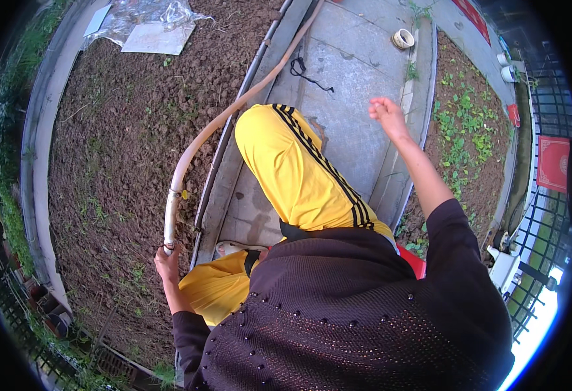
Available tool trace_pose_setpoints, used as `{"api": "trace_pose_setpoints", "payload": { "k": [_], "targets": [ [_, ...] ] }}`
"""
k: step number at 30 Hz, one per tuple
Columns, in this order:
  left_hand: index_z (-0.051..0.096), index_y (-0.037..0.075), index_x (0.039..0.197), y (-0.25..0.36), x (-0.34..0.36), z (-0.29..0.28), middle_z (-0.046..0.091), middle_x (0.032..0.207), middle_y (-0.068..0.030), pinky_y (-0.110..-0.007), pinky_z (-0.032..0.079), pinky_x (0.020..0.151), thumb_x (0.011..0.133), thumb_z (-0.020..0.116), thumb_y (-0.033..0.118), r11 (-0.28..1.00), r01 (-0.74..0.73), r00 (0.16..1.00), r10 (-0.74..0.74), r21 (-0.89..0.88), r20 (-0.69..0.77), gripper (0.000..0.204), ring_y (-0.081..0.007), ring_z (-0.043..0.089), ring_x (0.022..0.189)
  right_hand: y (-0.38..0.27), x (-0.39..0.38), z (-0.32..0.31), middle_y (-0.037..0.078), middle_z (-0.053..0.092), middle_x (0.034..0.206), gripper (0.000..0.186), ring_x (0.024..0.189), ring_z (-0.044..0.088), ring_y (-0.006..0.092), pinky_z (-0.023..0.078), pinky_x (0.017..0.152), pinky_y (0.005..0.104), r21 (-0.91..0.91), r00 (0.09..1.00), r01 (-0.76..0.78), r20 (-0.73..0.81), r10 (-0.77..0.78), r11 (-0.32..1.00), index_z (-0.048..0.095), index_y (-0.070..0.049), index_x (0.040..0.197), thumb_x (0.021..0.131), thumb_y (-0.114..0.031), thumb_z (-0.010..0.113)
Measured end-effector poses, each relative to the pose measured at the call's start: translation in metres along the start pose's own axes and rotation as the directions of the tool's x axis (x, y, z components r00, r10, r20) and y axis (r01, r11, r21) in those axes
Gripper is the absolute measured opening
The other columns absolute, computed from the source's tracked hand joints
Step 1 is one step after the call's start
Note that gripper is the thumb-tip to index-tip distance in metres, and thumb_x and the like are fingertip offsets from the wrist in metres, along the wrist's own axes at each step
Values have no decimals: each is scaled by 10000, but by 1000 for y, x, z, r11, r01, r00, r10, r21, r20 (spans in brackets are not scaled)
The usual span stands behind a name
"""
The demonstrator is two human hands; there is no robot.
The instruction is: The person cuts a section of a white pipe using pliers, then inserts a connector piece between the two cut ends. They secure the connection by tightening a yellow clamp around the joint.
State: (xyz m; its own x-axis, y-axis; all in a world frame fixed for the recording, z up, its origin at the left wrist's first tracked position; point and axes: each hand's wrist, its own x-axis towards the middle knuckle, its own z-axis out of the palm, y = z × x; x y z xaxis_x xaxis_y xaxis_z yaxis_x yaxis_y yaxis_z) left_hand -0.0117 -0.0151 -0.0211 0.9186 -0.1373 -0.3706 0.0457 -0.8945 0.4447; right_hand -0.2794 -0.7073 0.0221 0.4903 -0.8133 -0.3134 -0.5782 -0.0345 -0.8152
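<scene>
My left hand (167, 262), low at the left, is closed round the end of a long hose (202, 135). The hose has a whitish pipe section (170, 218) at my hand, bound with something dark where I grip it. From there it curves up and away along the bed's edge to the far top. My right hand (388, 116) is raised over the paved path (354, 72), fingers loosely bent and a little apart, with nothing visible in them. My knee in yellow trousers (299, 173) with black stripes juts forward between the hands.
Bare tilled soil (116, 156) fills the left bed, with plastic sheeting (149, 16) and a pale board (159, 39) at its far end. A black cord (312, 79) and a whitish ring-shaped pot (402, 39) lie on the path. Leafy seedlings (462, 111) grow in the right bed beside a mesh fence (530, 241).
</scene>
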Motion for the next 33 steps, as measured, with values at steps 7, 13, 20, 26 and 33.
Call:
{"api": "trace_pose_setpoints", "payload": {
  "k": [7, 13, 20, 26, 33],
  "targets": [
    [621, -9, 773, 14, -18, -12, 616, 660, -58, -349, 473, 606, 763, 814, 243, 999, 18, 1000, -18, 38, 8, 317, -141, 531, 604, 190, -80, 23, 58, 669, 808, 153, 705, 639, 159, 519, 667, 319, -250, 865, -294, 342, 368, 923, 649, 1, 1013, 996, -125, 564],
    [671, -7, 854, 32, -25, -12, 662, 695, -104, -401, 502, 644, 769, 803, 297, 988, 92, 996, -91, 124, -11, 342, -222, 622, 638, 231, -149, 31, 186, 719, 803, 199, 748, 711, 369, 559, 700, 442, -633, 680, 34, 582, 446, 773, 758, -82, 827, 817, -244, 643],
    [702, 19, 915, 31, -26, -4, 703, 806, -200, -460, 532, 733, 770, 771, 412, 972, 96, 995, -90, 214, -39, 425, -359, 702, 802, 141, -95, 27, 139, 721, 891, 193, 832, 702, 239, 540, 735, 355, -420, 986, -101, 82, 148, 902, 684, -11, 1048, 958, -124, 556],
    [705, 79, 854, 27, -20, 7, 714, 838, -189, -477, 543, 778, 871, 643, 449, 975, 24, 988, 11, 220, -155, 375, -373, 695, 836, 3, -17, 60, 27, 632, 883, 164, 809, 582, 147, 483, 761, 299, -150, 922, 353, -115, -370, 924, 634, -33, 1087, 1004, -104, 511],
    [711, 147, 924, 28, -24, 10, 736, 844, -126, -475, 498, 816, 822, 680, 315, 989, 24, 988, -2, 145, -153, 199, -322, 717, 864, -141, -117, 191, 59, 654, 927, 149, 823, 611, 142, 502, 766, 282, 10, 624, 683, 513, -589, 731, 651, -3, 1084, 1003, -66, 542]
  ]
}}
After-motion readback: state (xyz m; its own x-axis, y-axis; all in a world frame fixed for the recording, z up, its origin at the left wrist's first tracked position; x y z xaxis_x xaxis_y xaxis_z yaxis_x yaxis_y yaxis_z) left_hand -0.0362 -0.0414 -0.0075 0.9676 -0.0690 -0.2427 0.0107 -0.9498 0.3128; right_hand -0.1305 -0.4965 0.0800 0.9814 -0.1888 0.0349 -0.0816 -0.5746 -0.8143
